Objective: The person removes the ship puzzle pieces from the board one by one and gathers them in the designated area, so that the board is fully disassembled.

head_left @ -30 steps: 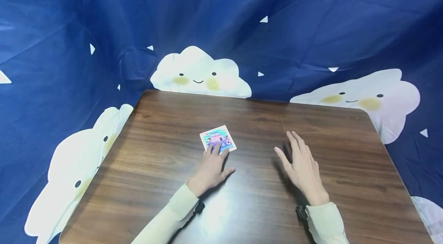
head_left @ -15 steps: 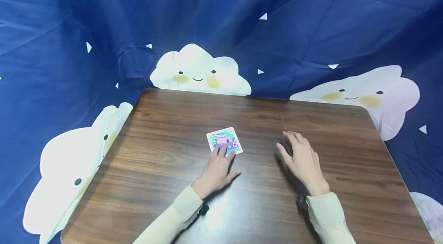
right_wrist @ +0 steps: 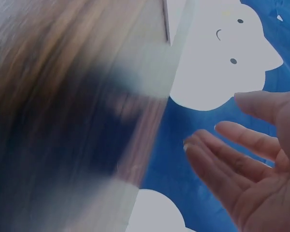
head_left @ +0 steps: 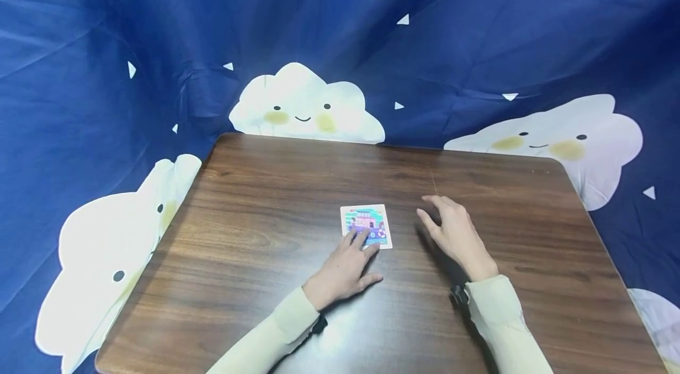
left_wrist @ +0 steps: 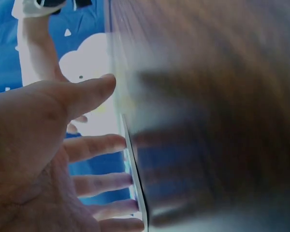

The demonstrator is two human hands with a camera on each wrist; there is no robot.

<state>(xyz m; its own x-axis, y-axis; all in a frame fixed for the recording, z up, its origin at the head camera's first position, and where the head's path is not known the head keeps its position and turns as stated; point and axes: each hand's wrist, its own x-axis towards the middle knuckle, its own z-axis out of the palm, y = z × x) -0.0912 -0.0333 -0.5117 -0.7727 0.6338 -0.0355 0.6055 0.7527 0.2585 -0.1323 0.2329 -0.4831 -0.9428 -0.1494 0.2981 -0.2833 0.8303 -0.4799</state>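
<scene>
A square, flat card or thin box with a colourful picture and white border [head_left: 366, 217] lies on the brown wooden table. The left hand [head_left: 342, 268] rests its fingertips on the near part of it, fingers spread and fairly straight. In the left wrist view the left hand [left_wrist: 43, 145] has its fingertips against the thin dark edge and face of the card [left_wrist: 137, 186]. To the right of the card the right hand [head_left: 459, 238] hovers over the table, fingers loosely bent, holding nothing. A corner of the card [right_wrist: 172, 19] shows in the right wrist view, apart from the right hand [right_wrist: 256, 169].
The wooden table [head_left: 255, 185] has rounded corners. Behind it and at its sides hangs a blue cloth [head_left: 297, 8] with white triangles and smiling clouds [head_left: 305, 105]. Both forearms reach in from the near edge, with a dark band at each wrist.
The card has slid right and slightly nearer, turning a little, with the left hand's fingers on it. The right hand has shifted slightly left, and its fingers have bent more.
</scene>
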